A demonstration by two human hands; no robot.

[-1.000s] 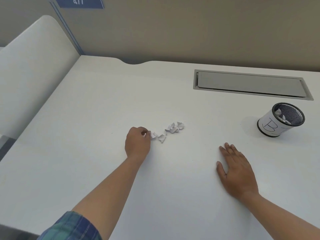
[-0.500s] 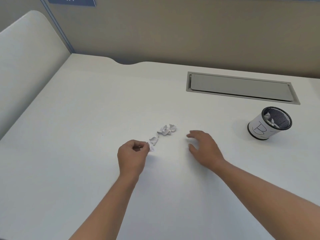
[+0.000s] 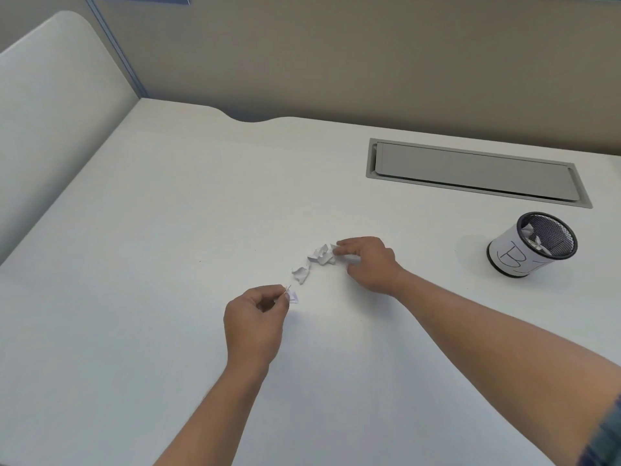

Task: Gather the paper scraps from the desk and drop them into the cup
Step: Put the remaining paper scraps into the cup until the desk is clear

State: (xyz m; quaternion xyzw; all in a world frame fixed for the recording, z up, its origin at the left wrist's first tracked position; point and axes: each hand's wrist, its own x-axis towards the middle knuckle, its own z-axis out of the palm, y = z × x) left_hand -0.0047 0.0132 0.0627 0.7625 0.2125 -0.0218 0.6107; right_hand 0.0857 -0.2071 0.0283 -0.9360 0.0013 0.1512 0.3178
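Small white crumpled paper scraps lie mid-desk: a cluster [image 3: 321, 254] and a single scrap [image 3: 301, 273] just left of it. My left hand [image 3: 257, 319] pinches one small scrap [image 3: 293, 295] between thumb and forefinger, just below the single scrap. My right hand [image 3: 368, 264] reaches in from the right, its fingertips touching the right end of the cluster. The cup [image 3: 529, 245], black mesh wrapped in white paper with a handwritten mark, stands at the right with scraps inside.
The white desk [image 3: 168, 230] has a grey cable hatch [image 3: 470, 171] set in at the back right. A white partition [image 3: 50, 95] rises on the left, and a beige wall panel runs along the back.
My right hand has moved left from the desk's right part to the scrap cluster. My left hand has drawn back toward me with a scrap pinched in it.
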